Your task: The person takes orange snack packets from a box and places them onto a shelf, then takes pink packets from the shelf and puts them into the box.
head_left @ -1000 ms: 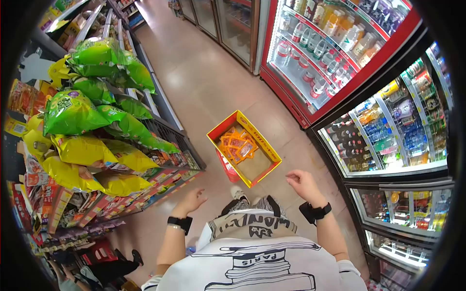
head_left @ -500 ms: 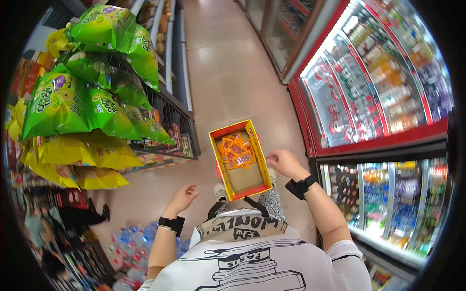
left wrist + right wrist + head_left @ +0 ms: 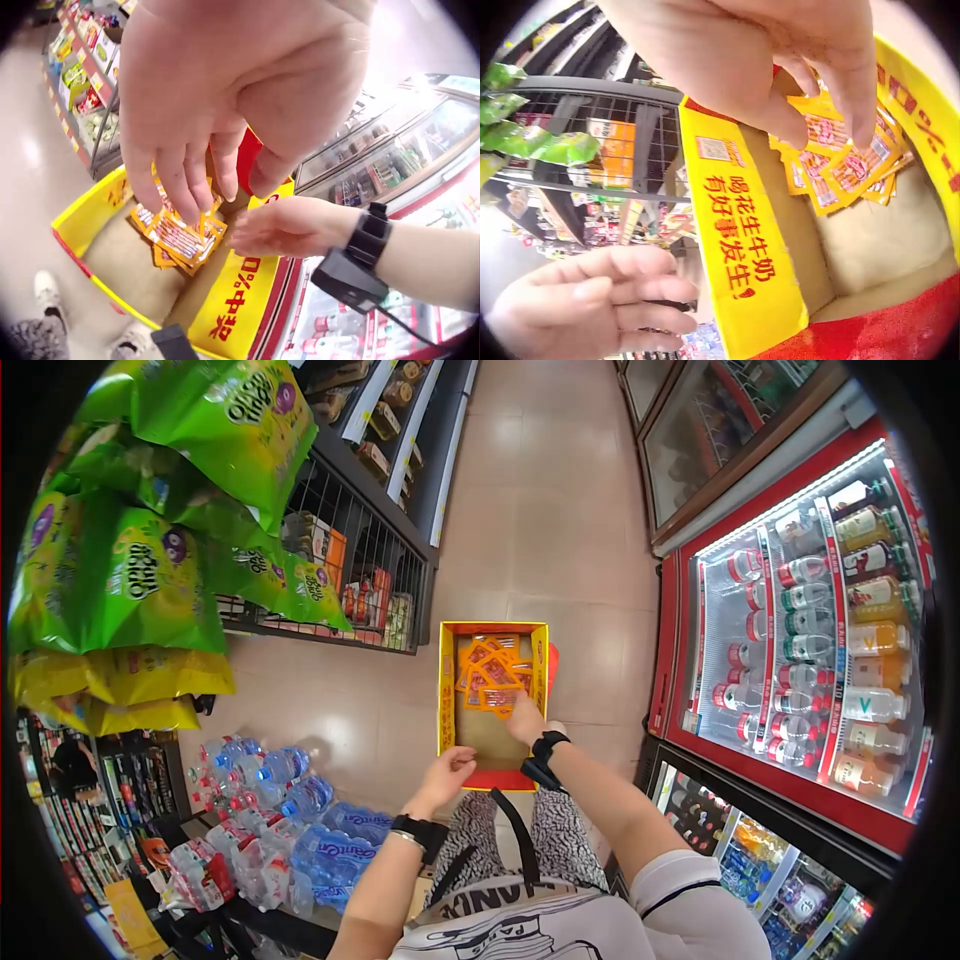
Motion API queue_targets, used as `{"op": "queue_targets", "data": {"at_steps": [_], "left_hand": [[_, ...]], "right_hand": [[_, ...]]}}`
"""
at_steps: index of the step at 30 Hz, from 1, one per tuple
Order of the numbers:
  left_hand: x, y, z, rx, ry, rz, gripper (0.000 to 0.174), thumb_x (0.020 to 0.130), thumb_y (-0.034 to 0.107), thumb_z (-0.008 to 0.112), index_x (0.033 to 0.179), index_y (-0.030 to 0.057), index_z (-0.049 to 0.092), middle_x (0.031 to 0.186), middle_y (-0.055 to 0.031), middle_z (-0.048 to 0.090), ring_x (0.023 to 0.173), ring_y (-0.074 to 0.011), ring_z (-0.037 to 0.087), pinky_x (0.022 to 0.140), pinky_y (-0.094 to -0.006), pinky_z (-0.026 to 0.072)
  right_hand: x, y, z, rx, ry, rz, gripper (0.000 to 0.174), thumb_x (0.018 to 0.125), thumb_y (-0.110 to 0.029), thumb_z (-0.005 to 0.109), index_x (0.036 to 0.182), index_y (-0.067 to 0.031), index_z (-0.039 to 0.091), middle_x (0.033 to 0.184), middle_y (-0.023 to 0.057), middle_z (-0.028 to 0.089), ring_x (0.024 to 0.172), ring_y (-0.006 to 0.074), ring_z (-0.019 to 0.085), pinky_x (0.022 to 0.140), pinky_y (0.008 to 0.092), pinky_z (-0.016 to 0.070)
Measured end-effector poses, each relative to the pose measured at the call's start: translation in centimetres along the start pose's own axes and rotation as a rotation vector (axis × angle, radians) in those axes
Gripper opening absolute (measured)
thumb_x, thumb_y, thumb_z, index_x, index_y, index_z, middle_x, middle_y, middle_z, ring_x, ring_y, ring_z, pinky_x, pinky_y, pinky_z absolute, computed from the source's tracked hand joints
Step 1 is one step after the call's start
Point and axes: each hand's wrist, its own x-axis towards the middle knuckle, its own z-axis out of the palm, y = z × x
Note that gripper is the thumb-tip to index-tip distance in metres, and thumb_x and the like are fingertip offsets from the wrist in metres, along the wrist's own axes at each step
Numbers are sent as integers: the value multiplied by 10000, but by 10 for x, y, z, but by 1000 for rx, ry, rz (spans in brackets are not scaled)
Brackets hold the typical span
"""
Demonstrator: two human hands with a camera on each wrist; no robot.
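Note:
A yellow and red cardboard box [image 3: 446, 710] stands upright in front of the person's legs, its top uncovered. Several orange snack packets [image 3: 488, 662] with clear windows lie in a loose pile at its far end. My right hand [image 3: 525, 718] reaches inside over the box's right wall. In the right wrist view, its thumb and fingertips [image 3: 862, 127] come down spread at the packets [image 3: 855, 169]. The left hand [image 3: 447, 775] hovers by the near left corner of the box, holding nothing, with fingers loosely bent in the left wrist view.
Green and yellow snack bags [image 3: 150, 570] hang at the left beside a wire rack [image 3: 375, 550]. Bottled water packs [image 3: 330, 850] stand at the lower left. A lit red drinks fridge [image 3: 690, 650] lines the right side, and a tiled aisle [image 3: 540, 510] runs ahead.
The view has swung round and the box now sits straight ahead, closer to the body. My right hand has moved from beside the box down into it; the left hand has come to its near corner.

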Motion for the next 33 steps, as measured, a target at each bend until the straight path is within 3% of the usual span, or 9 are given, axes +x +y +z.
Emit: {"op": "queue_targets", "data": {"at_steps": [3, 7, 11, 13, 18, 22, 25, 28, 33], "left_hand": [[9, -13, 16, -192, 98, 17, 236, 848, 72, 574, 1075, 10, 563, 1000, -51, 607, 887, -117, 557, 806, -249, 446], [14, -39, 22, -189, 244, 60, 184, 850, 19, 537, 1029, 9, 577, 925, -41, 618, 835, -108, 572, 752, -231, 461], [12, -50, 23, -325, 251, -46, 169, 844, -7, 528, 1001, 16, 587, 924, -45, 615, 823, -111, 571, 736, -230, 462], [8, -61, 25, -300, 255, -26, 168, 859, -14, 508, 1016, -1, 570, 981, -43, 597, 895, -102, 550, 770, -229, 450], [9, -63, 28, -270, 327, 121, 169, 827, -41, 507, 965, 13, 588, 1054, -82, 553, 894, -144, 562, 723, -232, 469], [13, -58, 27, -230, 303, 139, 178, 826, -57, 502, 975, 9, 572, 1093, -87, 531, 968, -157, 542, 781, -241, 459], [19, -44, 22, -160, 285, 184, 212, 814, -61, 519, 1008, 14, 559, 1133, -93, 515, 1051, -183, 520, 837, -263, 448], [26, -10, 13, 47, 300, 304, 313, 768, -40, 582, 1071, 29, 552, 1186, -114, 500, 1106, -248, 497, 901, -324, 422], [39, 25, 5, 492, 256, 490, 575, 668, 56, 711, 1200, 51, 493, 1243, -146, 470, 1180, -317, 434, 995, -400, 339]], "right_hand": [[27, 4, 33, -29, 188, 88, 409, 783, -83, 514, 1160, 38, 408, 1145, 278, 467, 1003, 439, 507, 856, 465, 427], [64, 13, 64, -275, 450, 28, 320, 826, -29, 431, 1142, 19, 437, 1131, 203, 474, 1072, 364, 445, 909, 423, 386], [87, 23, 79, -376, 556, 57, 385, 766, 12, 489, 1147, -8, 434, 1106, 179, 486, 1064, 334, 447, 882, 426, 386], [85, 27, 79, -464, 609, 47, 315, 830, -42, 429, 1143, -22, 455, 1071, 143, 504, 1029, 309, 461, 858, 401, 393], [82, 29, 74, -436, 501, 120, 323, 760, -57, 545, 1078, -36, 494, 1055, 129, 531, 1048, 294, 464, 871, 434, 376], [81, 43, 82, -477, 411, 73, 262, 742, -55, 565, 1001, -43, 530, 1077, 145, 546, 1051, 298, 484, 892, 429, 368], [73, 44, 85, -452, 470, 6, 293, 704, -153, 682, 940, -34, 558, 898, 176, 619, 918, 340, 571, 764, 439, 447], [36, 5, 49, -138, 105, 148, 273, 770, -195, 636, 948, -10, 545, 821, 223, 627, 770, 386, 611, 666, 432, 482], [-20, -9, -5, -392, -173, -317, 329, 719, -273, 684, 944, -45, 610, 811, 184, 635, 771, 350, 615, 667, 435, 475]]}}
